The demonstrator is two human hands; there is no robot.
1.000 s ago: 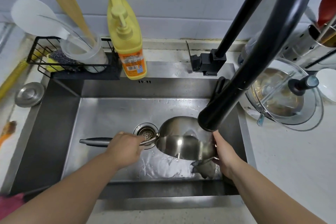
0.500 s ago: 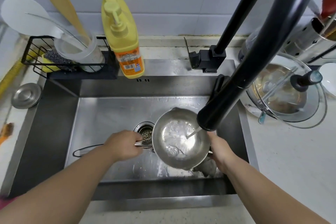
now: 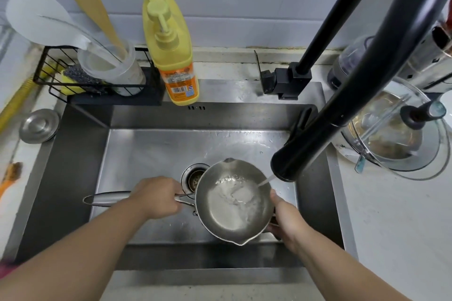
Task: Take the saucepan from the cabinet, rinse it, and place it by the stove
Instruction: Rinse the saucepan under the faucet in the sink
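A small steel saucepan (image 3: 227,220) with two pour spouts is held level over the steel sink (image 3: 151,151), its mouth facing up. My left hand (image 3: 156,197) grips its long steel handle, which sticks out to the left. My right hand (image 3: 285,222) holds the pan's right rim and side. A thin stream of water runs from the black faucet head (image 3: 291,164) into the pan and froths white on its bottom. The drain strainer (image 3: 193,177) lies just behind the pan's left edge.
Behind the sink stand a yellow soap bottle (image 3: 171,56) and a black wire rack (image 3: 97,85) with a cup of utensils and scrubbers. A steel lid (image 3: 39,126) lies at left. A glass-lidded pot (image 3: 396,129) sits on the counter at right.
The saucepan has turned from tilted on its side to mouth-up under the faucet. Water now runs into it and collects on the bottom. Both hands kept their hold.
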